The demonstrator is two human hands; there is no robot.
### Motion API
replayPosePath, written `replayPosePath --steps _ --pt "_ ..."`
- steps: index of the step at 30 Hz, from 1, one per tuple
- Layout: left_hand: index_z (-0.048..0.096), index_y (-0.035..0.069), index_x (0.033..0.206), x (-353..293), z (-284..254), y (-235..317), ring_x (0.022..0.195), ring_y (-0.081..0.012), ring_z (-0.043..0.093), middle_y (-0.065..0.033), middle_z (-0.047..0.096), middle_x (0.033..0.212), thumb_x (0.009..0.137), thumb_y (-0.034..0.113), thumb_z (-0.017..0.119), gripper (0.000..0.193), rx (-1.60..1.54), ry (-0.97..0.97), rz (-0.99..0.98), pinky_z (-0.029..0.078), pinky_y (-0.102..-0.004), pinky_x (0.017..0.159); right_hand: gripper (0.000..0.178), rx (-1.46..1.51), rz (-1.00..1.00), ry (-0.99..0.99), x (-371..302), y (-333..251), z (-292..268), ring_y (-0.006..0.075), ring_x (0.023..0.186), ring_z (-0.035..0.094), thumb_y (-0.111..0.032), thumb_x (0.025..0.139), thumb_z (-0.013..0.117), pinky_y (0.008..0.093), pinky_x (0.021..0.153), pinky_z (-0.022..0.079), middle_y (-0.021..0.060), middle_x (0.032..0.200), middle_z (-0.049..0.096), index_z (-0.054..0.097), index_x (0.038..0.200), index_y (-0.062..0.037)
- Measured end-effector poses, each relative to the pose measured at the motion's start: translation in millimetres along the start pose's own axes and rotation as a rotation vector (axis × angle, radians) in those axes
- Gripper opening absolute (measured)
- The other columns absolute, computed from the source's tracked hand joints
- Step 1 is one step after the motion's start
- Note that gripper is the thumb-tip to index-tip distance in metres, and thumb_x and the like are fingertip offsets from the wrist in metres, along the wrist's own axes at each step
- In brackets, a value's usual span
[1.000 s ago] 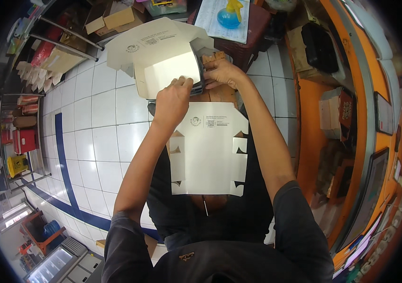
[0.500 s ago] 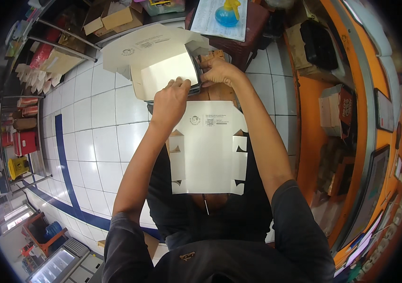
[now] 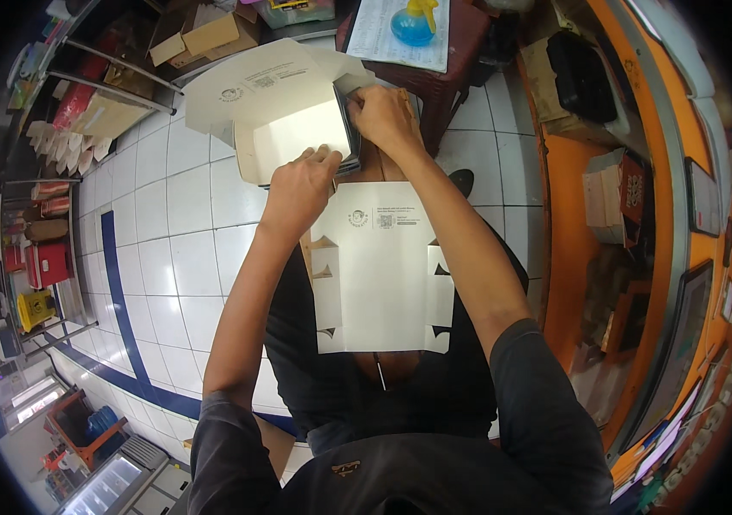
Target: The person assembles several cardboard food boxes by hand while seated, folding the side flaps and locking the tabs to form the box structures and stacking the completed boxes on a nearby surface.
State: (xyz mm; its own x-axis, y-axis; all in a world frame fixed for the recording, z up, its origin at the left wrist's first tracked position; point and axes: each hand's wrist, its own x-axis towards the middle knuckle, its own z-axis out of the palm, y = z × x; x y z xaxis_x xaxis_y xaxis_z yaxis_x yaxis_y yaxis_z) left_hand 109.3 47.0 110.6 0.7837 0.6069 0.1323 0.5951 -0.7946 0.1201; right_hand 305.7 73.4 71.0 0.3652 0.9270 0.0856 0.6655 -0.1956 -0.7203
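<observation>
A partly folded cardboard box (image 3: 254, 167), white inside and dark outside, sits beyond my knees with its wide printed lid flap (image 3: 267, 79) raised at the far side. My left hand (image 3: 302, 184) grips the near wall, fingertips inside and the thumb hidden. At the right wall, near the far corner, my right hand (image 3: 381, 116) is closed with curled fingers against a side flap; the fingertips are partly hidden. Closer to me, a flat white die-cut box blank (image 3: 385, 275) with printing and notched side tabs lies across my lap.
On the far right stands a dark red stool (image 3: 460, 64) bearing a paper sheet and a blue spray bottle (image 3: 413, 30) with a yellow head. Orange shelving (image 3: 565, 257) runs along the right. A metal rack (image 3: 117, 86) with packages is on the left, above white floor tiles (image 3: 169, 266).
My right hand has moved left and slightly farther away onto the box's right side, its fingers curling in. The box has shifted slightly left, with my left hand still on its near wall.
</observation>
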Motion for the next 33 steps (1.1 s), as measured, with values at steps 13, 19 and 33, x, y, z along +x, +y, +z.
replayPosePath --steps 13,19,33 --pt "0.063 0.005 0.099 16 -15 -9 0.076 -0.0377 0.07 -0.015 0.071 0.08 0.088 0.003 0.06 0.012 -0.006 -0.157 -0.017 0.055 -0.0466 0.067 0.021 -0.019 -0.031 0.012 11 11 20 0.0464 0.097 0.07 -0.018 0.09 0.065 0.0529 0.091 0.055 0.0275 0.096 0.073 0.077 0.096 -0.0015" --pt "0.064 0.005 0.095 -2 -16 -18 0.08 -0.0366 0.07 -0.0135 0.071 0.086 0.09 0.013 0.067 0.01 -0.115 -0.068 -0.04 0.056 -0.0471 0.071 0.049 -0.019 -0.002 -0.058 22 8 24 0.0526 0.097 0.067 -0.033 0.102 0.046 0.0559 0.093 0.052 0.032 0.098 0.07 0.073 0.093 0.0072" --pt "0.064 0.007 0.086 -39 6 -46 0.09 -0.0274 0.069 -0.0066 0.066 0.088 0.09 0.014 0.067 0.009 -0.042 0.046 -0.071 0.057 -0.0419 0.072 0.046 -0.055 0.101 0.0 -29 -27 18 0.0484 0.1 0.068 -0.032 0.106 0.041 0.0555 0.091 0.053 0.0272 0.106 0.072 0.071 0.106 0.0018"
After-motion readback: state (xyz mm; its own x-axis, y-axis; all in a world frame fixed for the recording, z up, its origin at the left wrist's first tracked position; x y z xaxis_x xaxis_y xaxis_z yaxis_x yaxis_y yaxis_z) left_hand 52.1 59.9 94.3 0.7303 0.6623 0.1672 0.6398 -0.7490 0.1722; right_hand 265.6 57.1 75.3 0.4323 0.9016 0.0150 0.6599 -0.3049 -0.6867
